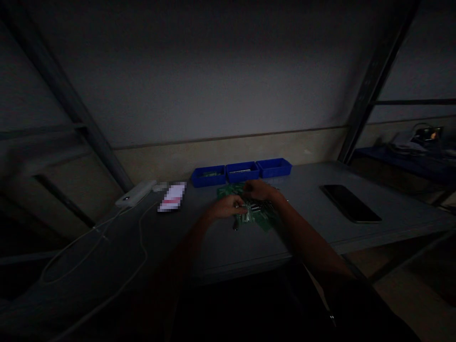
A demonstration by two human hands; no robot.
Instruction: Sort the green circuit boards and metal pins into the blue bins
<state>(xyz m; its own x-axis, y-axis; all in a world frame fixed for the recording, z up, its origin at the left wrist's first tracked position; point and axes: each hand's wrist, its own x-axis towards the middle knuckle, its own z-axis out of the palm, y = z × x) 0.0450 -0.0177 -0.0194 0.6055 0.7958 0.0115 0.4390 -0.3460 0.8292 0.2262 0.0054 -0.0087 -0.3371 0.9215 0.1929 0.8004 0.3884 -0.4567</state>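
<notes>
In dim light, my left hand (226,207) is closed at the near left of a pile, its thumb and fingers around the edge of a small clear packet (245,216) with shiny pieces in it. My right hand (259,189) reaches over the far side of the pile, fingers curled down and partly hidden; what they grip, if anything, I cannot make out. The pile mixes green plastic packets (265,223) and shiny metal rods (255,207). A small rounded metal piece (235,225) lies just below my left hand.
Behind the pile stand a left blue bin (209,181) with greenish contents, a middle one (242,177) with metal rods, and a right one (274,172). A lit phone (172,196), white power strip (137,194) and cables lie left; a dark phone (351,203) lies right on the grey table (221,259).
</notes>
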